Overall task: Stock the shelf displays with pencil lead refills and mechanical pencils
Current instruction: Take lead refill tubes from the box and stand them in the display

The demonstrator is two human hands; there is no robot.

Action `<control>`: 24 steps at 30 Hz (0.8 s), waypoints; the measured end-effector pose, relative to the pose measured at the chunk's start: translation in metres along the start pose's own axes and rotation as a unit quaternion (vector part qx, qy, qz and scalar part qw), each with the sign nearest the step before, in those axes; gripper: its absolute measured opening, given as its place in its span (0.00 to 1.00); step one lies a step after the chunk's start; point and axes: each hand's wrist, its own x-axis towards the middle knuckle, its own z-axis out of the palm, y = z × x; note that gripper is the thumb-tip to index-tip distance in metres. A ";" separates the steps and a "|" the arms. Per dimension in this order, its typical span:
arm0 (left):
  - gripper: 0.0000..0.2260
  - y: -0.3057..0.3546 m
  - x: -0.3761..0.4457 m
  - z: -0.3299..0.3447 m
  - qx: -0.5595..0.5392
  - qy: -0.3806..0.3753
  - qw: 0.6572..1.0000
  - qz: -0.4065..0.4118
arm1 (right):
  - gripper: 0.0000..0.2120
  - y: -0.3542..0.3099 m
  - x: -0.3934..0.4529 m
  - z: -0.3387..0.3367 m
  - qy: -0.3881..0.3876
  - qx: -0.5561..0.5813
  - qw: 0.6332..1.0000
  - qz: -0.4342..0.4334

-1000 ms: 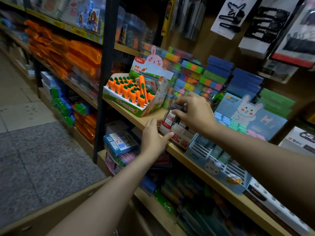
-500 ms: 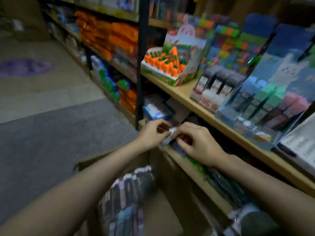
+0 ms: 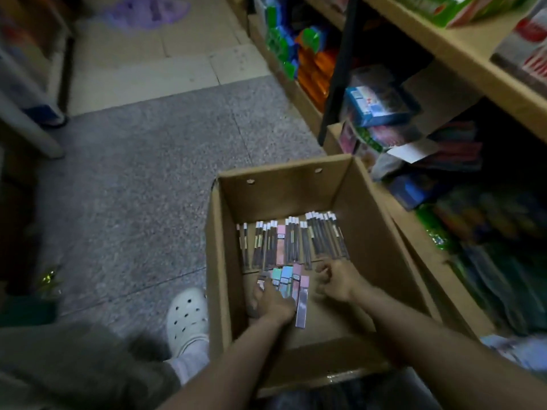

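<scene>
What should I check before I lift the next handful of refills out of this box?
1. Both hands inside the cardboard box: ok.
2. Left hand on the pastel refill packs: ok, though a firm grip: cannot tell.
3. Right hand holding anything: cannot tell, fingers curled.
4. Dark packs left in a row at the far side: ok.
5. Free space on the shelf display: cannot tell.

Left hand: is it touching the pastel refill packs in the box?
Touching. The head view shows the left hand lying over the near ends of the pastel refill packs inside the cardboard box.
</scene>
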 end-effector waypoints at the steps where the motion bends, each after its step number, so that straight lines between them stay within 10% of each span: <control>1: 0.34 -0.003 0.003 0.003 -0.010 0.010 1.000 -0.024 | 0.17 0.003 0.006 0.012 -0.008 0.023 0.999 0.021; 13: 0.24 -0.019 0.041 0.027 -0.015 0.114 0.993 -0.022 | 0.44 0.018 0.054 0.083 0.032 0.050 0.997 0.041; 24: 0.24 -0.016 0.044 0.040 -0.092 0.102 0.991 -0.003 | 0.10 0.030 0.055 0.067 0.073 0.122 0.989 0.051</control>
